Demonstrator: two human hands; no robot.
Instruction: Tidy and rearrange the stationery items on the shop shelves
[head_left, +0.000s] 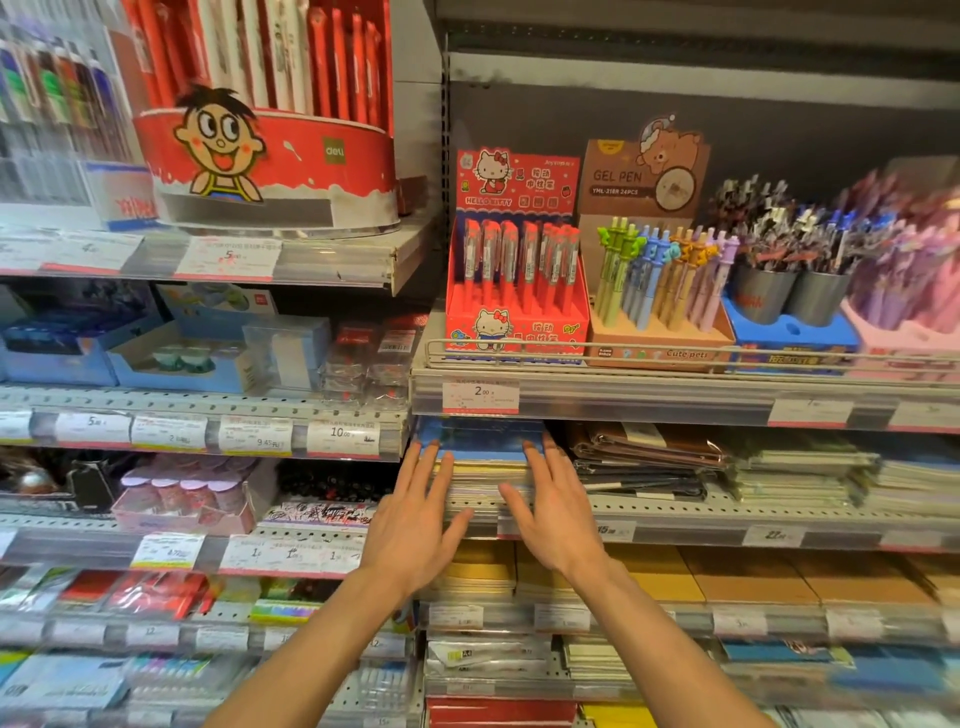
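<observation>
Both hands (488, 514) flat, fingers spread, against notebook stack (483, 467)

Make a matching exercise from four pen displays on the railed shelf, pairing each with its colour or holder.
Things:
1. Hello Kitty pen box
2. "Cute pets" pen box
3. Bear "GEL PEN" header card
4. Dark patterned pens

Descriptions:
A. brown
B. red
C. standing in grey metal cups
D. tan, holding pastel pens

Pairs: 1-B, 2-D, 3-A, 4-C
</observation>
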